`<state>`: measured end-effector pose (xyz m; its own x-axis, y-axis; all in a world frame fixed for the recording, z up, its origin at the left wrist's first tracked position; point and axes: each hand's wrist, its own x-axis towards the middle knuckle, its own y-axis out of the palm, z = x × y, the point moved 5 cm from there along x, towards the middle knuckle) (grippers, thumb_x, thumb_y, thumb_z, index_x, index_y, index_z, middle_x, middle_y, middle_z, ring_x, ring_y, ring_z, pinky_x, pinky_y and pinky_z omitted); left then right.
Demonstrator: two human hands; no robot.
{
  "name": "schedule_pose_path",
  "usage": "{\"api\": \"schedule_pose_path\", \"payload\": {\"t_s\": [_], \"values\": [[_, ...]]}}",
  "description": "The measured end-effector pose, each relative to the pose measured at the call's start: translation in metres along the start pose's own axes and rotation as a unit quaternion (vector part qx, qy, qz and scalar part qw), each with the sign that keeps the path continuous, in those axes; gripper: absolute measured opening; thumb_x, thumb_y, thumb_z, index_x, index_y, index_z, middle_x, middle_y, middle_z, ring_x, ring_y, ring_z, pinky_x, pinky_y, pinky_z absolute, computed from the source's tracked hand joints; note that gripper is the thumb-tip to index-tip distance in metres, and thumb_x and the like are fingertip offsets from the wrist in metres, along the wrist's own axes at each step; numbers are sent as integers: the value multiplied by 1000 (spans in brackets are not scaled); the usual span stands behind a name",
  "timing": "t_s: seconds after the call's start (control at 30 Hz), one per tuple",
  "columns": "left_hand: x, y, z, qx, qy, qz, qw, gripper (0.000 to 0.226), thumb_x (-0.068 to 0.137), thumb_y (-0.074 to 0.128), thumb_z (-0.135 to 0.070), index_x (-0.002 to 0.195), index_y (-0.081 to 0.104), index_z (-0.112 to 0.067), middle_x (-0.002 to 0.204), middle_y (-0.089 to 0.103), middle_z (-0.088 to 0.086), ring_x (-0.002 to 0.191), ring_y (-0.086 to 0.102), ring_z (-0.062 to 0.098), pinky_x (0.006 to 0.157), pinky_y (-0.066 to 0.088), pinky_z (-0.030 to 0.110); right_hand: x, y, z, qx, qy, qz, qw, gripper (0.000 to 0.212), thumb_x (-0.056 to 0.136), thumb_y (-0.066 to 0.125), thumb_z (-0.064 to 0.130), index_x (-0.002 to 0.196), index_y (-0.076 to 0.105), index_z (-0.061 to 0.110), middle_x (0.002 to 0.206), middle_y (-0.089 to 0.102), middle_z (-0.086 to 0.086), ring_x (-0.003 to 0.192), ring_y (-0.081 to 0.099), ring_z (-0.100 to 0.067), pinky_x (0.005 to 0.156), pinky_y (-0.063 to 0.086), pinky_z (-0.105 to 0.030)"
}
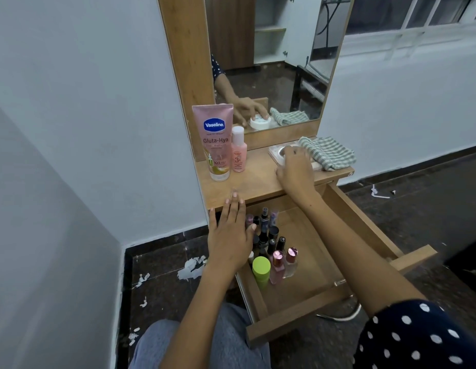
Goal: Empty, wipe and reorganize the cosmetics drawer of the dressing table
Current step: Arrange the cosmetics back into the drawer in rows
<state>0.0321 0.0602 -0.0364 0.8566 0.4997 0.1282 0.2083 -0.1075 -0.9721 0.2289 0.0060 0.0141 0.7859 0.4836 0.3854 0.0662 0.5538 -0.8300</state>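
The pink tube (216, 141) read "Vaseline" on a blue badge, "Gluta-Hya" beneath, "10X" lower down; the small pink bottle (238, 150) showed a "3".

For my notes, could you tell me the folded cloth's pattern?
Green-and-white stripes, clearest in the head view.

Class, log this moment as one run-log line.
drawer: open, bottles inside | left hand: flat at tabletop edge | right hand: on white jar

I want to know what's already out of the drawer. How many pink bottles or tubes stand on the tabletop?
2: the Vaseline tube at the table's left rear, and the small pink bottle right beside it.
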Motion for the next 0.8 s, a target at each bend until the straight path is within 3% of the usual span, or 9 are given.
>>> {"api": "schedule_pose_path", "payload": {"t_s": [0.2,0.37,0.47,0.57,0.8], "values": [[-2,-2,-1,-6,1,-3,1000,60,103,22,-40,152,-2,-16,158,-17,0,145,-12,14,110,-17,37,-32,6,28,12,-94,9,995,20,86,58,9,106,59,7,116,57,-10,112,49,-25,78,43,-32],[-1,-3,-1,-4,0,-1,1000,60,103,22,-39,153,-1,-17,158,-17,-1,145,-13,14,111,-16,38,-45,16,31,41,-151,53,986,30,91,58,26,115,58,8,125,58,-8,116,52,-24,96,41,-34],[0,0,0,5,1,3,1000,59,102,18,-40,152,-3,-17,157,-18,0,145,-14,14,110,-17,38,-36,5,9,-31,-104,26,994,43,95,49,38,127,54,9,143,45,-13,136,37,-29,112,26,-45],[0,1,1,13,-2,0,1000,61,99,10,-43,152,-3,-17,157,-18,-1,145,-14,15,109,-18,37,-31,4,-22,-75,-24,48,996,56,98,37,46,139,41,8,153,30,-16,144,22,-30,116,13,-48],[0,3,-1,3,-5,-2,1000,61,102,21,-41,152,-3,-16,157,-18,0,145,-13,15,113,-15,41,-43,5,-20,-64,-52,49,995,52,100,39,41,136,45,4,145,43,-18,137,36,-31,113,27,-45]]}}
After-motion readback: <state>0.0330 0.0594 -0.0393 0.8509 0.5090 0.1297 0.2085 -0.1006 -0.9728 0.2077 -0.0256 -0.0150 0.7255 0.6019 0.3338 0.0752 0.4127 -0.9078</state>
